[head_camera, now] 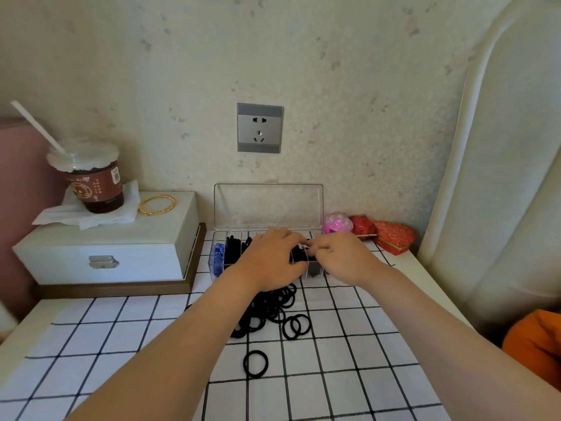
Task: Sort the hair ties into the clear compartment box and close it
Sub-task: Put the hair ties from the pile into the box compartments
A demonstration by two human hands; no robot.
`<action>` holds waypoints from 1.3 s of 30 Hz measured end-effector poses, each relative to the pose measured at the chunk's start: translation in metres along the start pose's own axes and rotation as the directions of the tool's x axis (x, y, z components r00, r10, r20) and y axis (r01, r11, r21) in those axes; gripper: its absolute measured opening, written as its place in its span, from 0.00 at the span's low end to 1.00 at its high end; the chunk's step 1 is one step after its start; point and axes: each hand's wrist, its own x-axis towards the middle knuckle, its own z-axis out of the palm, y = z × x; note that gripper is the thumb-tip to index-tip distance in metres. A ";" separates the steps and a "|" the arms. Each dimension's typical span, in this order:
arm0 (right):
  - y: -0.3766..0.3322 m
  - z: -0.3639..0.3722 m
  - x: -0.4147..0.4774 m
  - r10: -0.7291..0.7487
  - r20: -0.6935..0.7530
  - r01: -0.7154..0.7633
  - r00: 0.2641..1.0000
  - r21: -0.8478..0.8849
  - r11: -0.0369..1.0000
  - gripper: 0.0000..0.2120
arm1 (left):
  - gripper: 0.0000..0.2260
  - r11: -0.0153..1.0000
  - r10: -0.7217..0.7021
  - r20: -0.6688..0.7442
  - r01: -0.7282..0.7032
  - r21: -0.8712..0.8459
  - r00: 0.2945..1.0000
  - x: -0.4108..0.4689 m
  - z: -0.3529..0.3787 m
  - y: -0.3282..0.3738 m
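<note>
The clear compartment box (219, 270) sits at the far edge of the worktop (425, 287), against the wall, with its lid (268, 205) open and standing upright at the box's 12 o'clock. Its 9 o'clock end compartment holds blue hair ties (218, 256), and the compartments just beside it hold black ones (233, 249).

Both hands lie over the box. The left hand (270, 258) covers its middle and the right hand (341, 256) its 3 o'clock part. The left fingers (293, 238) curl down and the right fingers (318, 246) bend toward them, the tips meeting above a compartment of black ties. Whether either hand pinches a tie there cannot be told.

At the box's 6 o'clock a loose pile of black hair ties (274, 308) lies on the checked cloth (127, 326), partly under the left wrist. A single tie (256, 363) lies apart, further toward 6 o'clock.

At the box's 9 o'clock stands a white latched case (100, 247) carrying a drink cup (94, 185) with a straw and a gold bangle (158, 205). At 3 o'clock are a pink trinket (337, 223) and a red heart-shaped box (394, 238). A wall socket (259, 128) is at 12 o'clock.
</note>
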 end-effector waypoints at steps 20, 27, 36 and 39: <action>0.007 0.006 -0.010 -0.098 -0.004 0.087 0.995 -0.420 0.903 0.22 | 0.29 0.996 0.037 0.037 -0.040 0.081 0.999 0.004 0.004 0.008; -0.012 0.001 -0.029 -0.178 -0.227 0.136 0.957 -0.187 0.973 0.17 | 0.20 0.991 0.120 -0.204 -0.104 0.089 0.972 -0.031 -0.014 0.006; -0.058 0.028 -0.062 -0.128 -0.013 0.128 0.992 0.028 0.991 0.15 | 0.05 0.999 0.027 -0.235 -0.018 0.038 0.972 -0.111 -0.028 -0.002; -0.063 0.041 -0.065 -0.099 0.071 0.104 0.993 -0.061 0.993 0.20 | 0.10 0.997 -0.053 -0.159 0.063 0.055 0.986 -0.136 -0.026 -0.015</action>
